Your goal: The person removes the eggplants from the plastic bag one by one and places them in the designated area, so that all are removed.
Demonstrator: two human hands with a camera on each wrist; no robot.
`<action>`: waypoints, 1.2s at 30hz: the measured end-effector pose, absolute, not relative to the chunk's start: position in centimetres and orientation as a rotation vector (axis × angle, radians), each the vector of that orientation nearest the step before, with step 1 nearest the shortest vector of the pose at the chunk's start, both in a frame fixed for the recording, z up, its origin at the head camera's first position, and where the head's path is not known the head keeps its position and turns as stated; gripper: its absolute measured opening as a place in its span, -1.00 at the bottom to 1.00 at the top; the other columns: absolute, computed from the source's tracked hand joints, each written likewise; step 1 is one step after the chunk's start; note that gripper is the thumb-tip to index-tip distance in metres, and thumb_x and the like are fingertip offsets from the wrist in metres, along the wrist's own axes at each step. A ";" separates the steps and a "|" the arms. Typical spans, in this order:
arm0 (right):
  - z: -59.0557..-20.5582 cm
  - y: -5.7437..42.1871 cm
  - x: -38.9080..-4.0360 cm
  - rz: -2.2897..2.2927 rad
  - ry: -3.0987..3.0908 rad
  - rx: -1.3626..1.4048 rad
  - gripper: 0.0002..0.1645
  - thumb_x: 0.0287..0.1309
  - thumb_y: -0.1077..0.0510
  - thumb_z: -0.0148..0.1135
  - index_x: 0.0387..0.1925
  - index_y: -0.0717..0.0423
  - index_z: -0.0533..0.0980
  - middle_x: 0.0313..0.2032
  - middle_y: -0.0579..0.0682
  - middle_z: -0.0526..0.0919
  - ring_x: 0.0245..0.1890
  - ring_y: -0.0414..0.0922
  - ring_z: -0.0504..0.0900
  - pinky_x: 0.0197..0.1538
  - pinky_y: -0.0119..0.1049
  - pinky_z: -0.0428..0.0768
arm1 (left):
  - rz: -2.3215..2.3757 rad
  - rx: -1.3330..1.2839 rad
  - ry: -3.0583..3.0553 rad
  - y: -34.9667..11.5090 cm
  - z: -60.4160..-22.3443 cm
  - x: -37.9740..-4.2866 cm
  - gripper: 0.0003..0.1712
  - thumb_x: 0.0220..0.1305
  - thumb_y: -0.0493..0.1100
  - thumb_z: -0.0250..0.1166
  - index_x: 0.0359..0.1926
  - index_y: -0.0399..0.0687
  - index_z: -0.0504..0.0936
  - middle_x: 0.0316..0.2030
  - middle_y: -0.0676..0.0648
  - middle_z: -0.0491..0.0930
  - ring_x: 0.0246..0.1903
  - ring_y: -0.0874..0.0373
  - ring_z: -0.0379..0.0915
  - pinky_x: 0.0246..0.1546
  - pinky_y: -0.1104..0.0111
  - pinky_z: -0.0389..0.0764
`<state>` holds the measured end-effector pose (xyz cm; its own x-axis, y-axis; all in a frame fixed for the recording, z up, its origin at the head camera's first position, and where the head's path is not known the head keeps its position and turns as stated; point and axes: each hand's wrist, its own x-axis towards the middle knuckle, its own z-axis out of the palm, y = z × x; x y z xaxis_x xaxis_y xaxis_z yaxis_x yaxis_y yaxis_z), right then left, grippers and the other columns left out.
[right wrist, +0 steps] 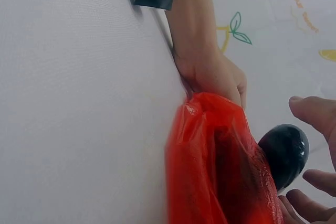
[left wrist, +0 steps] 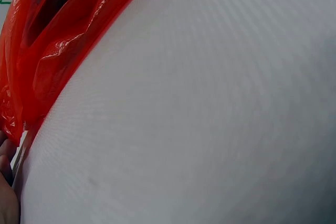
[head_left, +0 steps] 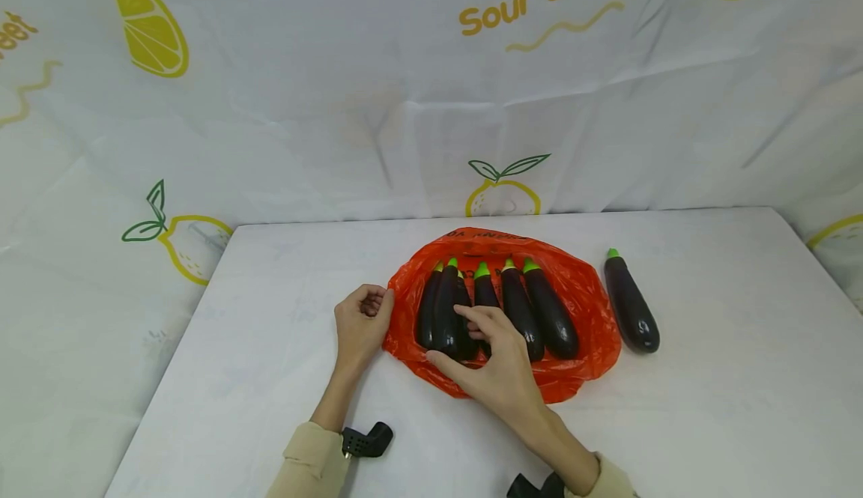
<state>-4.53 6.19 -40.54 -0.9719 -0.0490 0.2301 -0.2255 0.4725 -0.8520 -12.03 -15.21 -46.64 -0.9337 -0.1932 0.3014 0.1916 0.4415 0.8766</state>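
Note:
A red plastic bag (head_left: pixel 588 303) lies spread wide on the table, with several dark eggplants (head_left: pixel 549 311) side by side in it, green stem ends pointing away. At the bag's left edge my left hand (head_left: pixel 362 323) pinches the plastic between thumb and curled fingers. Over the front left of the bag is my right hand (head_left: pixel 504 369), thumb and fingers spread about the lower end of an eggplant (head_left: pixel 445 314). The right wrist view shows that eggplant's rounded end (right wrist: pixel 286 153) standing above the bag's rim, between the thumb and the parted fingers.
One more eggplant (head_left: pixel 630 303) lies on the white table (head_left: pixel 728 348), just right of the bag. A white backdrop (head_left: pixel 303 108) printed with lemons hangs behind the table. Both wrists wear black camera mounts (head_left: pixel 367 440).

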 end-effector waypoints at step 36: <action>-40.7 8.1 -4.4 1.616 -2.452 0.146 -0.54 0.01 0.28 0.54 0.02 0.19 0.70 0.00 0.09 0.72 0.00 -0.01 0.74 0.02 -0.06 0.72 | -1.490 -0.013 -2.329 -15.3 -46.7 -12.1 -0.87 0.29 -0.24 0.35 -0.37 -0.24 0.69 -0.54 -0.16 0.60 -0.54 0.22 0.42 -0.46 0.56 0.50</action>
<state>-4.42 8.09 -40.68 -0.9749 0.0277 0.2209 -0.1921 0.3972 -0.8974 -12.07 -15.26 -46.66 -0.9297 -0.1906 0.3150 0.2062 0.4394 0.8743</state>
